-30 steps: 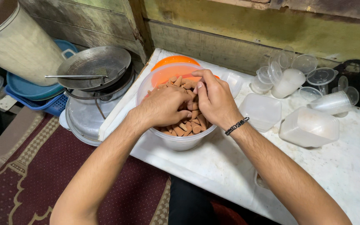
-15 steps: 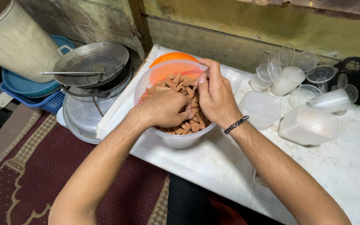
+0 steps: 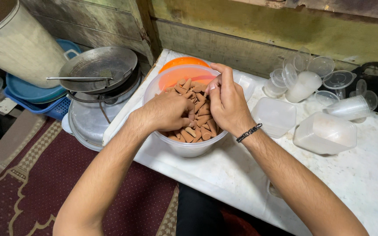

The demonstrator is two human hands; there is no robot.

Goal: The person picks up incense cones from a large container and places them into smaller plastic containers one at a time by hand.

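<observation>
Cookware sat at the far left of the scene: a pale cylindrical bin, a blue basket under it, and a round metal pan with a long handle stacked on other metal vessels, all beside the white table. Just right of these, on the table's left end, stood the clear plastic tub, heaped with small brown cone-shaped pieces, an orange lid showing behind its far rim. Both hands were down inside the tub, close together and touching. The left hand lay knuckles-up on the heap with its fingers curled under; whether they pinched any cones could not be told. The right hand, a dark beaded bracelet on its wrist, arched over the right side of the pile, thumb and forefinger drawn together near the far rim as if nipping something small, though the piece itself was hidden. Judging from this, the picking would go best with light fingertip grips, wrists kept above the rim and the tub left square on the table so that no cones spilled. Further right lay empty clear containers, a stack of them, and cups and lids toward the far wall.
</observation>
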